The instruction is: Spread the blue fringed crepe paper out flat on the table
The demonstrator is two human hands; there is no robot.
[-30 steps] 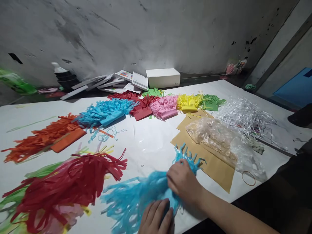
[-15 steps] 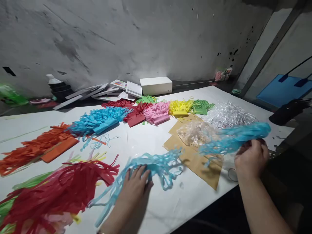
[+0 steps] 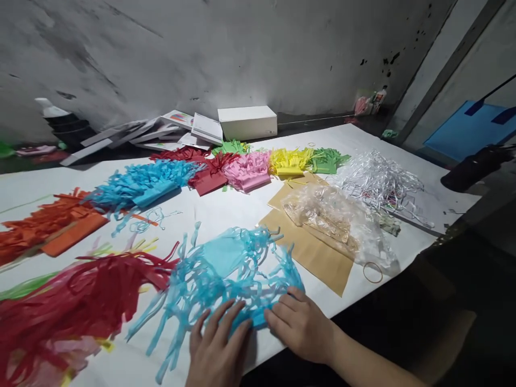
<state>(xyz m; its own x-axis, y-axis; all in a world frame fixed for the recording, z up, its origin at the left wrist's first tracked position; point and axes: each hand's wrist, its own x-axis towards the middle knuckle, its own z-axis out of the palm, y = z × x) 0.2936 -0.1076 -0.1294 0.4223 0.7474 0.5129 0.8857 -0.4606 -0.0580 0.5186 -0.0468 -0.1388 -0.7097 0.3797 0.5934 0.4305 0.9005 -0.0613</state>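
Observation:
Light-blue tissue paper fringe (image 3: 226, 252) lies in a loose heap on the white tabletop at the near middle, its cut strips spreading to the left. My left hand (image 3: 220, 338) rests at its near edge, with fingers apart over the paper. Beside it, my right hand (image 3: 300, 325) has its fingers closed on the right end of a folded blue band along the near side. The paper hides part of the right fingertips. Left of the blue heap lies a bunch of red tissue fringe (image 3: 100, 290), close to the blue strips.
Behind lie fringe bundles in orange (image 3: 74, 235), blue (image 3: 157, 193), red (image 3: 210, 183), pink (image 3: 256, 181), yellow (image 3: 291, 171) and green (image 3: 324, 167). At right are brown envelopes (image 3: 322, 269), clear plastic (image 3: 366, 231), silvery strands (image 3: 379, 177) and a rubber band (image 3: 372, 272). A white box (image 3: 248, 123) stands near the wall.
My right hand has brought a raised blue fringe bunch from the right down to the heap. My left hand has shifted toward the near edge. The view has moved slightly.

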